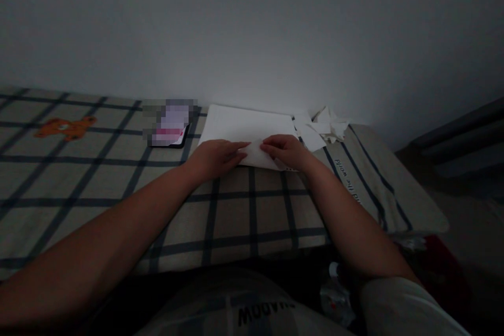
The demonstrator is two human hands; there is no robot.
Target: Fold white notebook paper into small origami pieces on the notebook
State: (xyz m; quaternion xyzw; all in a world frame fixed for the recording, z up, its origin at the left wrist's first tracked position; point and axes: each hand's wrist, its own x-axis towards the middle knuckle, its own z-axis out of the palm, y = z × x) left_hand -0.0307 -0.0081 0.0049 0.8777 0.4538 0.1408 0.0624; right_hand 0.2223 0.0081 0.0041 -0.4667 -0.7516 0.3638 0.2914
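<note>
Two hands: right hand (286,149) has thumb and finger closed on the paper's edge; left hand (214,158) has fingertips right at the other side, honestly can't tell if they're pinching or just resting.
Small white paper (258,156): between my fingertips, over the near part of the white sheets (248,123).
Pinch tip: I'd go light and close to the edge, one side pinned while the other adjusts, using the sheets as a flat backing. Dim light, so I'd check edges by feel too.
Scraps: loose paper pieces (312,137) just right of the sheets, crumpled paper (333,125) beside them.
Phone (173,128): left of the sheets, mostly pixelated, no brand readable.
Cloth print: checked cloth (232,212) reads "the world", upside down from my seat, start hidden by my arm.
Shirt print: my shirt (197,320) looks like "SHADOW", also upside down.
Bottle (334,299): below the table edge, label unreadable.
</note>
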